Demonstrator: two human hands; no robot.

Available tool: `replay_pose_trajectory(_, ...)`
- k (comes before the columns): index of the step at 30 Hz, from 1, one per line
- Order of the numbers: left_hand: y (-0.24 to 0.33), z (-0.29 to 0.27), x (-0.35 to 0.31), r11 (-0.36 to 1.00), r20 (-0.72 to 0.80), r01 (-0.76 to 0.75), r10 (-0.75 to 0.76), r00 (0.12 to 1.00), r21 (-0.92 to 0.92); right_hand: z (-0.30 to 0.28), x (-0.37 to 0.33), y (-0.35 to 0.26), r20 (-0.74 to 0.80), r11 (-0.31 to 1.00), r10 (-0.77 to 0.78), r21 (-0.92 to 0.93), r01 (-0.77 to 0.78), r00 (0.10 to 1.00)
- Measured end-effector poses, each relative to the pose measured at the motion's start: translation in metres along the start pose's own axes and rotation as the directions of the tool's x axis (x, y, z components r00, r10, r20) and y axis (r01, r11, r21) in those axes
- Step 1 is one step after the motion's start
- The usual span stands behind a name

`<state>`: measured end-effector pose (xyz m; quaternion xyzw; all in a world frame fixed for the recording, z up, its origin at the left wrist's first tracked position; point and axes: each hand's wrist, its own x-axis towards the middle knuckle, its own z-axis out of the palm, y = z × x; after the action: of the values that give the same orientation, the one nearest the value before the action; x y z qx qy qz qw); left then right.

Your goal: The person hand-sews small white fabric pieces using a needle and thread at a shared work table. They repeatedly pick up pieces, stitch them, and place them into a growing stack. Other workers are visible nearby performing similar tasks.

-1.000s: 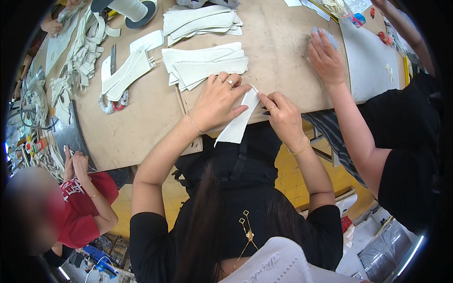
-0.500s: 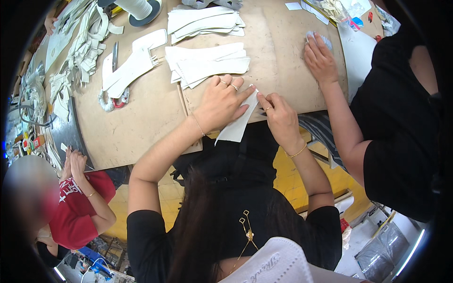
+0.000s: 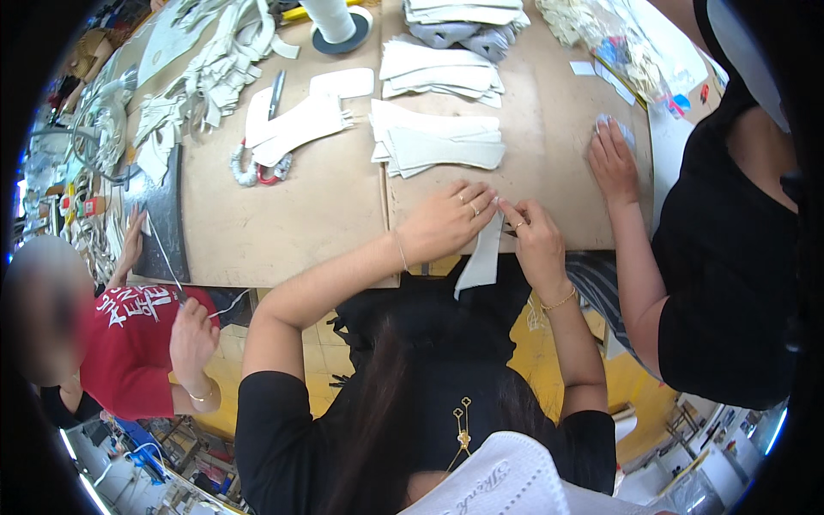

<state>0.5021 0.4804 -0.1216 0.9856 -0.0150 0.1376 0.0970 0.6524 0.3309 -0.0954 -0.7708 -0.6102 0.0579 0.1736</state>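
A narrow white fabric-like piece [image 3: 481, 259] hangs down over the table's front edge, flaring toward its lower end. My left hand [image 3: 448, 221] has its fingers drawn together at the upper end of this piece, covering part of it. Close beside it, my right hand [image 3: 536, 239] pinches the same end from the right, the two sets of fingertips almost touching. Just beyond my hands lies a loose stack of similar white cut pieces [image 3: 439, 142]. A second stack [image 3: 442, 70] sits behind that one.
Scissors [image 3: 276, 93] lie partly under white pieces [image 3: 300, 129] on the left. Further back are a thread spool [image 3: 330, 24] and a heap of white strips [image 3: 219, 73]. A co-worker's hand [image 3: 613, 163] rests at right; a red-shirted co-worker [image 3: 133, 343] holds a white cord at left.
The view has shifted, so the table things sit further right. My left fingers have gone from spread over the piece to gathered at its upper end. The left co-worker's hands have moved apart.
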Motion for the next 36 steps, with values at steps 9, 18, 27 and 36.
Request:
replay_pose_trajectory(9,0.039,-0.010,-0.035,0.911,-0.064,0.404,-0.400,0.914,0.083,0.007,0.035,-0.013,0.084,0.946,-0.006,0.323,-0.021,0.996)
replay_pose_trajectory(18,0.022,-0.007,-0.035,0.981,-0.095,0.149,-0.138,0.986,0.124,-0.005,0.044,-0.012,0.365,0.814,0.240,0.429,-0.392,0.899)
replay_pose_trajectory(27,0.025,-0.016,-0.051,0.911,-0.082,0.393,-0.386,0.919,0.127,0.017,0.050,-0.038,0.116,0.951,0.057,0.297,-0.089,0.992)
replay_pose_trajectory(36,0.019,-0.016,-0.053,0.926,-0.101,0.366,-0.357,0.928,0.088,0.027,0.039,-0.038,-0.050,0.975,-0.073,0.209,0.081,0.996)
